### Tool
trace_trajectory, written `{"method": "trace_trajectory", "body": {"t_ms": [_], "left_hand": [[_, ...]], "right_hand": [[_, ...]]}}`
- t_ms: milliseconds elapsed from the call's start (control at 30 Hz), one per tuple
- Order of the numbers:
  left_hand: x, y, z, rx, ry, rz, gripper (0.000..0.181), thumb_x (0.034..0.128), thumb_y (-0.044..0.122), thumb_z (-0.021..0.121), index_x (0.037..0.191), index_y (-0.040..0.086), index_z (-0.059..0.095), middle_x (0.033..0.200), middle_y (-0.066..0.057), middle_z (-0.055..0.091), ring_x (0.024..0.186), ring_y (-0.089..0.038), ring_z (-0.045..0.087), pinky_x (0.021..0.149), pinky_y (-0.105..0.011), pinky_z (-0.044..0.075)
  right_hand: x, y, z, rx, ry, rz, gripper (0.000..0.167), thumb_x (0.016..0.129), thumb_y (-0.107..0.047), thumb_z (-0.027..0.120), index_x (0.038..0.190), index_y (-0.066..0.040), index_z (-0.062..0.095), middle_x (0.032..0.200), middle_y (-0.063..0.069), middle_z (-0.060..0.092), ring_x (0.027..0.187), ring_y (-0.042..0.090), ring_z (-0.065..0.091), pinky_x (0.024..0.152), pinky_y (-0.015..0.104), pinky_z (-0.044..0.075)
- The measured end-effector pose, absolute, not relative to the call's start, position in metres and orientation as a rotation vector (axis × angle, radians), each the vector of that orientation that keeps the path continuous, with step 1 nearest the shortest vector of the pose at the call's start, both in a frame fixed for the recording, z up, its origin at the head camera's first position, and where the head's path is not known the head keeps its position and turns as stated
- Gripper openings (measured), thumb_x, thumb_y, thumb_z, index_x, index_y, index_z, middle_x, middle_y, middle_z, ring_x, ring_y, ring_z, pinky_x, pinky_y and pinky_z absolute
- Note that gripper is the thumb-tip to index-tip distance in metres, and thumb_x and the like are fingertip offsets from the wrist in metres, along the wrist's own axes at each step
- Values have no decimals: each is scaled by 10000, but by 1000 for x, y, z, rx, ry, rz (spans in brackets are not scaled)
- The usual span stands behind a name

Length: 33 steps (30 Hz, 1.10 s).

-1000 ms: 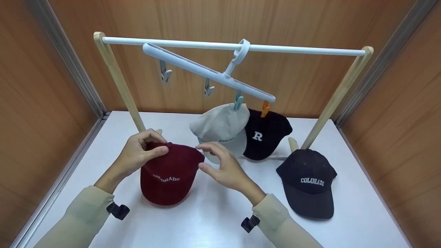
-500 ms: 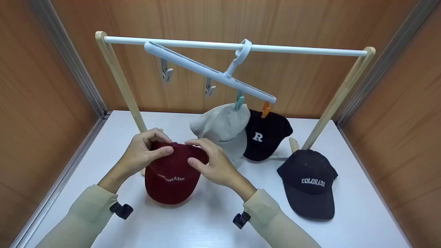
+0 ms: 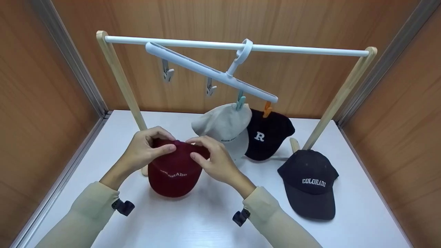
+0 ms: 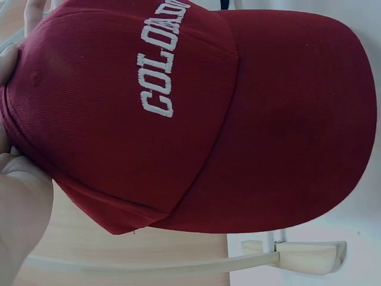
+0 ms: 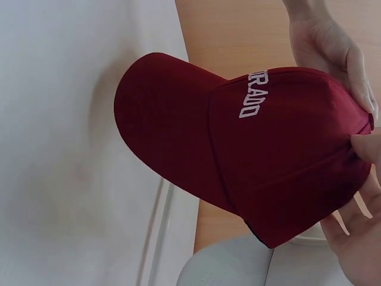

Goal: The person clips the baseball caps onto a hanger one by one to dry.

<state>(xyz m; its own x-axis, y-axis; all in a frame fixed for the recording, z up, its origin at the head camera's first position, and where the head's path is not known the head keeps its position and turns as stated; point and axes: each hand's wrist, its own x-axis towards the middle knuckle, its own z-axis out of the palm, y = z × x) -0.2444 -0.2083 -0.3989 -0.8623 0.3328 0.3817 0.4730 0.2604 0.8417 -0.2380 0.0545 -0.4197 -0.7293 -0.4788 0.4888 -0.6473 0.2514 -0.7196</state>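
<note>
A dark red baseball cap (image 3: 175, 182) with COLORADO lettering hangs above the white table, its brim downward. My left hand (image 3: 144, 146) pinches the top of its crown, thumb in front and fingers behind. On the crown's right side my right hand (image 3: 218, 158) also pinches the fabric. In the right wrist view that thumb (image 5: 366, 146) lies on the cap near the top button, with fingers behind. The left wrist view is mostly filled by the cap's front and brim (image 4: 303, 119); most of the left hand is cut off there.
A pale blue hanger (image 3: 210, 72) hangs tilted from a white rod (image 3: 303, 50). Two grey clips (image 3: 168, 74) hold nothing. A teal clip (image 3: 240, 102) holds a beige cap (image 3: 220, 120); an orange clip (image 3: 267, 109) holds a black cap (image 3: 275, 134). A dark cap (image 3: 308, 186) lies at right.
My right hand has moved left to the red cap and now pinches its crown. The red cap, still in my left hand, has shifted right and risen slightly.
</note>
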Motion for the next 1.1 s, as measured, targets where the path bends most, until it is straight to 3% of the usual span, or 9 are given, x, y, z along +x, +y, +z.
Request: {"method": "trace_trajectory", "body": {"t_ms": [633, 1100], "left_hand": [[-244, -196, -375, -639, -2464, -1503, 223, 899, 227, 881, 1082, 140, 790, 1024, 0, 778, 876, -197, 738, 740, -261, 626], [-245, -192, -360, -647, -2481, -1519, 224, 941, 206, 839, 1138, 128, 768, 1061, -14, 764, 890, -230, 723, 723, -287, 634]], "right_hand": [[-244, 67, -392, 1054, -2346, 1441, 277, 1036, -106, 700, 1310, -123, 739, 1208, 1, 737, 1077, 105, 655, 881, 270, 607], [-252, 77, -374, 1060, -2322, 1456, 255, 1034, -114, 706, 1281, -130, 766, 1164, 7, 743, 1041, 137, 664, 854, 297, 621]]}}
